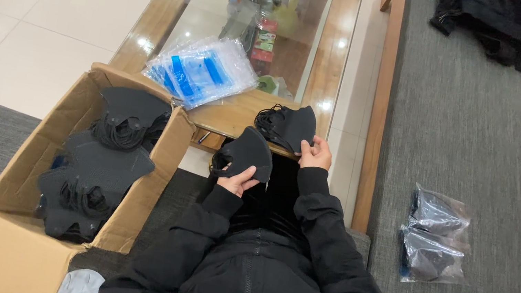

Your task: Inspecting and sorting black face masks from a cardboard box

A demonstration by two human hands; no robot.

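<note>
Dozens of black masks (106, 164) fill the open cardboard box (18, 178) at lower left. Above it, a stack of clear plastic bags (202, 74) lies on the glass-topped table (331, 53). At centre, the left hand (239, 180) pinches a single black mask (247, 153), fingers closed on its lower edge. The right hand (316, 154) grips a small pile of masks (288, 126) on the table's edge. Far right, bagged masks (434, 237) rest on the grey cushion (470, 145).

A glass-topped wooden table (334, 47) bears clear bags (203, 71) and black masks (288, 126).
</note>
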